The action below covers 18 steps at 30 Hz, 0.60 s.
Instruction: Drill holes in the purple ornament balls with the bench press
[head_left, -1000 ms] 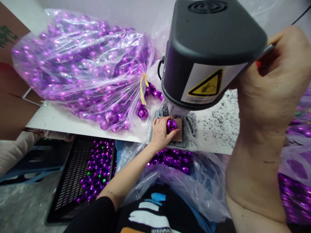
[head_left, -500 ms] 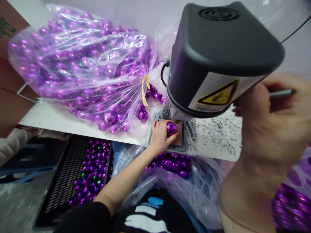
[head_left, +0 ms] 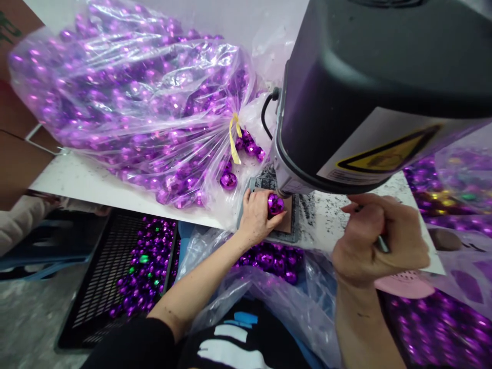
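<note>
My left hand (head_left: 255,215) is closed round a shiny purple faceted ball (head_left: 275,204), holding it against a brown block (head_left: 283,223) on the grey machine base (head_left: 295,218). Right above the ball comes the lower tip of a black bench drill press (head_left: 326,118), whose housing carries a yellow warning label; whether tip and ball touch, I cannot tell. My right hand (head_left: 380,238) is wrapped round a metal lever rod (head_left: 382,244) at the machine's right side. Most of that rod is hidden by the fingers.
A big clear bag of purple balls (head_left: 146,102), tied with yellow ribbon (head_left: 234,141), lies left on the white table (head_left: 88,171). Loose balls (head_left: 228,180) lie beside it. Below stand a black crate (head_left: 100,271) and an opened plastic bag (head_left: 269,297) with balls. Another person's sleeve (head_left: 19,225) shows at left.
My right hand has come down and to the left with the lever. The drill press looks larger and further right as the view shifted. The left hand still holds the ball.
</note>
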Each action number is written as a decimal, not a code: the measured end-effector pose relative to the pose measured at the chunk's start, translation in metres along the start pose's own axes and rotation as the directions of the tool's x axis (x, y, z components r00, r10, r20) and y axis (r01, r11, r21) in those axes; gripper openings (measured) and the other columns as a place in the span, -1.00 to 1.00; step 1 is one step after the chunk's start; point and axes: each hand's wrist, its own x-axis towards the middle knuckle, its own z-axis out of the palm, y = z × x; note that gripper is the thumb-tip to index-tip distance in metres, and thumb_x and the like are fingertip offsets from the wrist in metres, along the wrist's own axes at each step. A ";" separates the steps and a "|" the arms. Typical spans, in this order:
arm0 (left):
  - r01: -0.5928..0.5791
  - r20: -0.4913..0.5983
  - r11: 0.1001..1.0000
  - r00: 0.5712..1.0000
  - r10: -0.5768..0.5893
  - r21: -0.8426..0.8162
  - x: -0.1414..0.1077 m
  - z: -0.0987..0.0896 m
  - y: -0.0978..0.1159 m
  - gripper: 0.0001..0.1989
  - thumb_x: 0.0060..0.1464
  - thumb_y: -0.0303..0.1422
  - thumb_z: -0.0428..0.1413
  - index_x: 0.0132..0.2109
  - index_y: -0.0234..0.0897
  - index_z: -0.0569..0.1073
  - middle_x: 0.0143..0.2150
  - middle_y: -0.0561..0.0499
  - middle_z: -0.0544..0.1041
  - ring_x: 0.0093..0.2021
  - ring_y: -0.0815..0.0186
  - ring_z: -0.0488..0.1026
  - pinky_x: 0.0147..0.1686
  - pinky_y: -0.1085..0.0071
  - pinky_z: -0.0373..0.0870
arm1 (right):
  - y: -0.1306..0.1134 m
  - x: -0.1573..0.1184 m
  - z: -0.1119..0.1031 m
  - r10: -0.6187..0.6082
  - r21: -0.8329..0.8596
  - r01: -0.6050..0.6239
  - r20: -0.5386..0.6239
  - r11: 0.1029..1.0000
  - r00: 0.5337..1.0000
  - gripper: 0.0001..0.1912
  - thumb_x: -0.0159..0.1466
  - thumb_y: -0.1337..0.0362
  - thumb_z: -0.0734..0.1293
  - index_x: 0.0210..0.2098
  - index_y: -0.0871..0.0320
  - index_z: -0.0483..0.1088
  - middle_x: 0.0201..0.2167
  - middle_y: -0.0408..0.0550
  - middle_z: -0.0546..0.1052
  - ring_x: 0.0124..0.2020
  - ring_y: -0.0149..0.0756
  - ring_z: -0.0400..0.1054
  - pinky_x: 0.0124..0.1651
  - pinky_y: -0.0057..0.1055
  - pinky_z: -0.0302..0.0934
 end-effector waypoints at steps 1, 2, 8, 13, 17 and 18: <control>0.000 -0.001 1.000 1.000 0.000 0.000 0.000 0.000 0.000 -0.57 0.13 -0.20 0.24 0.06 -0.25 0.32 -0.02 -0.12 0.51 0.06 0.08 0.43 0.33 -0.05 0.05 | 0.002 -0.002 0.002 -0.006 0.014 0.006 -0.012 1.000 1.000 -0.78 0.24 0.32 0.25 -0.21 -0.02 0.51 -0.58 -0.16 0.35 -0.50 -0.44 0.29 -0.45 -0.40 0.00; 0.001 -0.003 1.000 1.000 -0.001 0.001 0.000 0.000 0.000 -0.57 0.13 -0.20 0.24 0.06 -0.25 0.32 -0.02 -0.13 0.51 0.07 0.08 0.42 0.33 -0.04 0.05 | 0.004 -0.004 0.003 -0.016 0.024 0.017 -0.029 1.000 0.999 -0.77 0.24 0.33 0.25 -0.21 -0.02 0.51 -0.59 -0.16 0.34 -0.50 -0.44 0.28 -0.45 -0.40 -0.01; 0.008 -0.004 1.000 1.000 -0.008 0.016 0.000 0.000 0.001 -0.54 0.13 -0.19 0.24 0.08 -0.24 0.31 0.02 -0.14 0.50 0.11 0.05 0.41 0.33 -0.04 0.08 | 0.011 -0.015 0.010 -0.005 0.054 0.009 -0.086 0.999 0.996 -0.72 0.24 0.33 0.22 -0.17 -0.11 0.49 -0.54 -0.18 0.38 -0.55 -0.44 0.19 -0.45 -0.37 0.06; 0.007 -0.021 1.000 1.000 -0.007 0.016 0.000 0.000 0.002 -0.54 0.13 -0.19 0.25 0.08 -0.24 0.31 0.01 -0.14 0.50 0.10 0.05 0.41 0.31 -0.02 0.12 | 0.027 -0.029 0.016 -0.033 0.056 0.039 -0.109 0.998 0.994 -0.71 0.24 0.29 0.20 -0.15 -0.10 0.48 -0.56 -0.16 0.35 -0.50 -0.35 0.27 -0.35 -0.28 0.25; -0.006 -0.038 1.000 0.999 0.007 0.012 -0.002 0.001 0.000 -0.54 0.14 -0.19 0.24 0.08 -0.25 0.30 0.00 -0.14 0.50 0.08 0.07 0.42 0.30 -0.01 0.12 | 0.042 -0.044 0.022 -0.046 0.056 0.050 -0.083 0.997 0.995 -0.74 0.23 0.26 0.22 -0.13 -0.05 0.46 -0.47 -0.16 0.45 -0.47 -0.38 0.32 -0.35 -0.31 0.28; -0.010 -0.038 1.000 0.999 0.011 0.013 -0.002 0.002 0.000 -0.54 0.14 -0.19 0.24 0.08 -0.26 0.30 0.00 -0.15 0.50 0.08 0.07 0.42 0.31 -0.01 0.11 | 0.042 -0.045 0.021 -0.039 0.059 0.044 -0.084 0.997 0.996 -0.75 0.24 0.25 0.23 -0.14 -0.05 0.46 -0.46 -0.16 0.46 -0.48 -0.40 0.31 -0.36 -0.31 0.27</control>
